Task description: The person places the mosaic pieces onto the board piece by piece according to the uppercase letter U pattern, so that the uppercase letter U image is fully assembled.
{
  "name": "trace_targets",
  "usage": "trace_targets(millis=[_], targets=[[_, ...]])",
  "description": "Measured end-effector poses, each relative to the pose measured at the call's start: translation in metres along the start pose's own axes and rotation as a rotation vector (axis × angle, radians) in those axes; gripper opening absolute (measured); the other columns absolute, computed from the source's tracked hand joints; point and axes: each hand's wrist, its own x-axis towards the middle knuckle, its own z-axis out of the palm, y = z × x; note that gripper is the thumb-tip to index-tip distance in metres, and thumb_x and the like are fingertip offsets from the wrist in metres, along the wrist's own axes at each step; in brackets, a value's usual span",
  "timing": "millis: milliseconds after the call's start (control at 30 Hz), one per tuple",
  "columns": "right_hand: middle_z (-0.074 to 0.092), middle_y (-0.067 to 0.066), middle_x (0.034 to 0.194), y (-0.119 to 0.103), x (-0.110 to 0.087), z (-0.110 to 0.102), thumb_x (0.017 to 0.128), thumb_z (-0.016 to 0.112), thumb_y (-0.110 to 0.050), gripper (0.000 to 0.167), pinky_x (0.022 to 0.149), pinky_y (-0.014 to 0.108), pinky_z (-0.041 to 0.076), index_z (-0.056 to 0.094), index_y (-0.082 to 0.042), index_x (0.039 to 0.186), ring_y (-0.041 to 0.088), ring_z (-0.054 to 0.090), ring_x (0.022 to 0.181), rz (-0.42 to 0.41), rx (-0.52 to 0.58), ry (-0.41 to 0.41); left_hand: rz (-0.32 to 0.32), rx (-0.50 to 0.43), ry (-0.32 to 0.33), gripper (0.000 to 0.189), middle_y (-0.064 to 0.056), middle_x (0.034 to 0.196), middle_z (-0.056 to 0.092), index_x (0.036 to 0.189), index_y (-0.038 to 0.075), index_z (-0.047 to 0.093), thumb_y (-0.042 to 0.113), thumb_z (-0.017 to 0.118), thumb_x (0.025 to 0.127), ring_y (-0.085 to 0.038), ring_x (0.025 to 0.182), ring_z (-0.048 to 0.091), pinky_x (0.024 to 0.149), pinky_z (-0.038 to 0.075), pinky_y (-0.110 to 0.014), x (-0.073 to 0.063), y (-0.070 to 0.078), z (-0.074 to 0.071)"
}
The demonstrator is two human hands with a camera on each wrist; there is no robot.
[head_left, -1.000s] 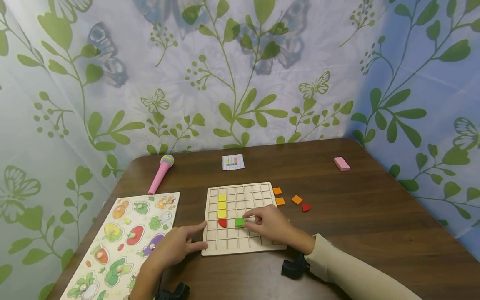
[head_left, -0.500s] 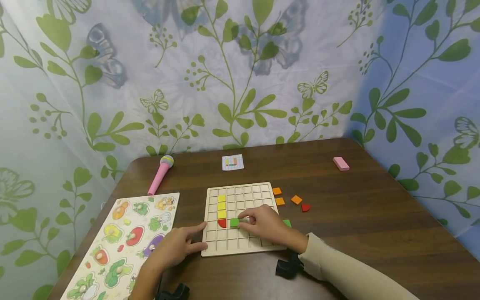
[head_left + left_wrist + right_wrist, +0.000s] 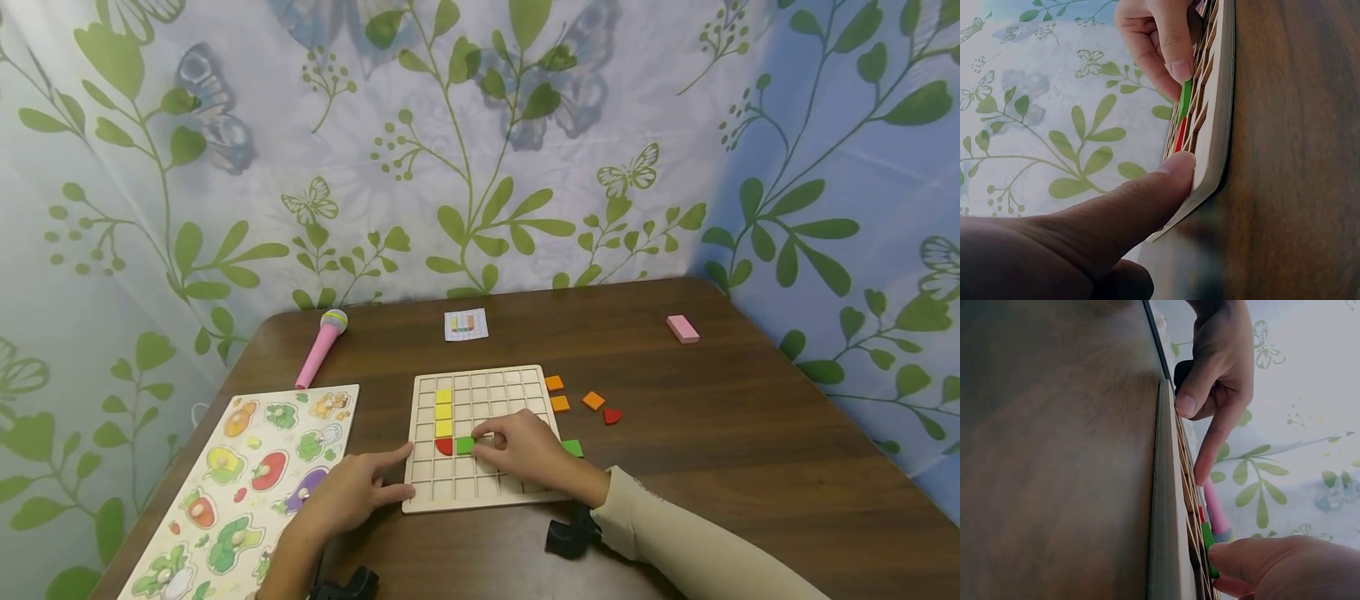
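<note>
A wooden grid board (image 3: 510, 493) lies flat on the table. In one of its columns are yellow square tiles (image 3: 444, 412), with a red quarter-circle tile (image 3: 444, 447) just below. My right hand (image 3: 525, 450) pinches a green square tile (image 3: 464, 446) between thumb and index finger, right beside the red tile. In the left wrist view the green tile (image 3: 1184, 99) stands tilted at the grid under the fingertips. My left hand (image 3: 352, 493) has thumb and index finger extended, their tips resting on the board's left edge.
Right of the board lie orange square tiles (image 3: 593, 401), a red quarter-circle (image 3: 612, 415) and a green tile (image 3: 572, 448) near my right wrist. A vegetable puzzle board (image 3: 247, 483), pink microphone (image 3: 321, 350), pattern card (image 3: 466, 325) and pink block (image 3: 682, 328) surround it.
My right hand has slid left across the board with the green tile, bringing it next to the red quarter-circle. Another green tile has come into sight by the right wrist. My left hand stays put.
</note>
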Motion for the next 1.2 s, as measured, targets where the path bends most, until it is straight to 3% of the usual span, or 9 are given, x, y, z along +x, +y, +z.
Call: trace_targets(millis=[800,1200], targets=[[0.043,-0.015,0.053,-0.0025,-0.0001,-0.0008,0.091,0.077,-0.037,0.019,0.05,0.024,0.027,0.08,-0.025,0.106,0.002,0.033,0.049,0.028,-0.007,-0.019,0.018,-0.001,0.013,0.065,0.004,0.061,0.044,0.146,0.021,0.059,0.044,0.078,0.089,-0.01,0.052,0.039,0.051,0.036,-0.027,-0.0005,0.0,0.0006],[0.039,-0.016,0.053,0.0002,-0.0024,-0.0019,0.091,0.078,-0.03,0.014,0.051,0.022,0.027,0.081,-0.023,0.103,0.001,0.03,0.05,-0.02,-0.008,0.019,0.056,-0.003,0.014,0.063,0.007,0.059,0.042,0.146,0.018,0.06,0.041,0.077,0.09,-0.007,0.051,0.036,0.049,0.034,-0.025,-0.0002,-0.0009,-0.0003]])
